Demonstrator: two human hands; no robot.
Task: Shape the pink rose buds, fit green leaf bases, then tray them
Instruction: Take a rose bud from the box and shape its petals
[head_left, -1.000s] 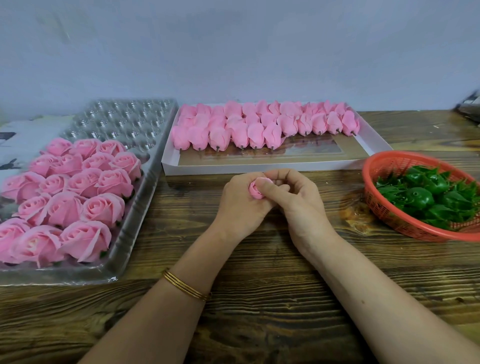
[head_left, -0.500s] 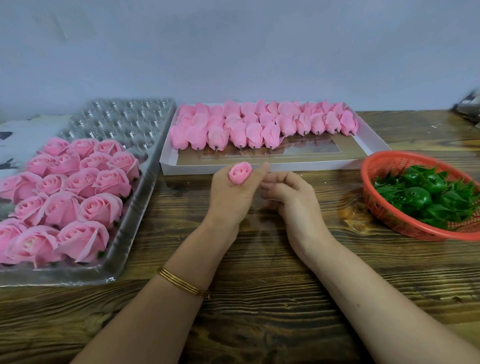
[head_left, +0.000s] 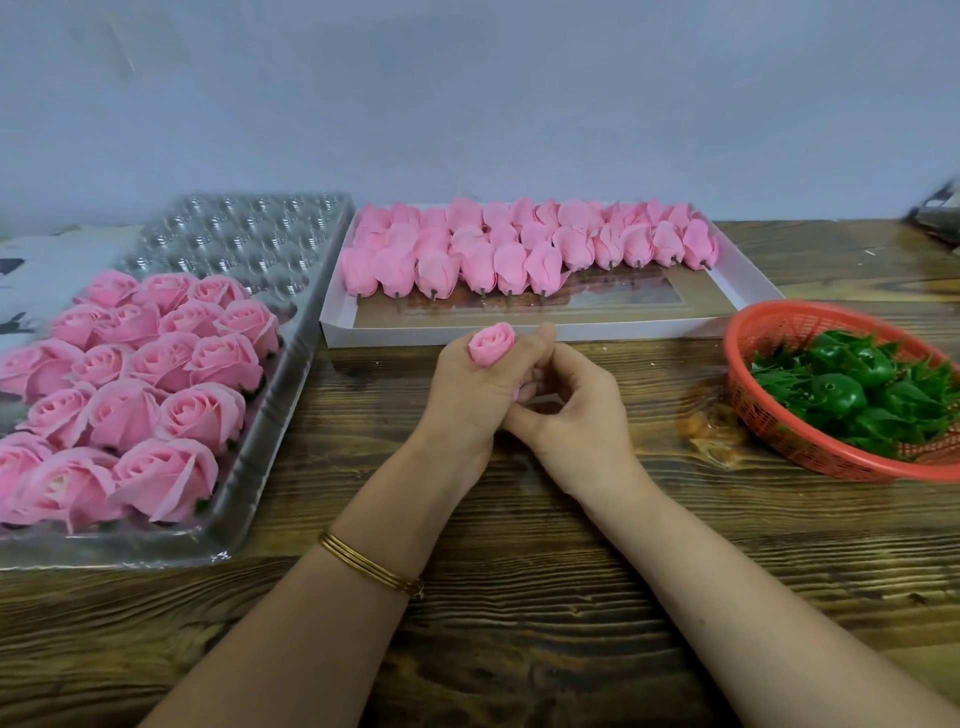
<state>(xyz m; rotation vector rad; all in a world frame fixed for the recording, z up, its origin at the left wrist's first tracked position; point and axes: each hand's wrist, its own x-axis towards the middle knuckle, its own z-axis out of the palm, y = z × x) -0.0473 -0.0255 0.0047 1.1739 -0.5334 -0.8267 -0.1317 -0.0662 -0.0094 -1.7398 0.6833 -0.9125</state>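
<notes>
Bangles (head_left: 371, 564): thin, gold, stacked together on the left wrist.
Forearms (head_left: 311, 629): both bare to the lower edge.
Hands: left hand (head_left: 467, 400) and right hand (head_left: 576, 421) bare.

It was a small craft workshop: a wooden table (head_left: 519, 649) against a bare wall (head_left: 467, 104) held a tray (head_left: 291, 395) of finished roses (head_left: 156, 395) at its left edge, a box (head_left: 748, 280) of buds (head_left: 509, 254) at the far edge, and a basket (head_left: 748, 395) of leaf bases (head_left: 841, 395) at the right.

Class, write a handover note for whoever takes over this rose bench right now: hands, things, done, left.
Left hand grips a rose bud; right hand pinches its lower end.
Finished roses fill the near part of the clear tray; unshaped buds lie in the white box; green leaf bases in the red basket.
Left: finish shaping, fit a base, tray it, then the boxed buds.
</notes>
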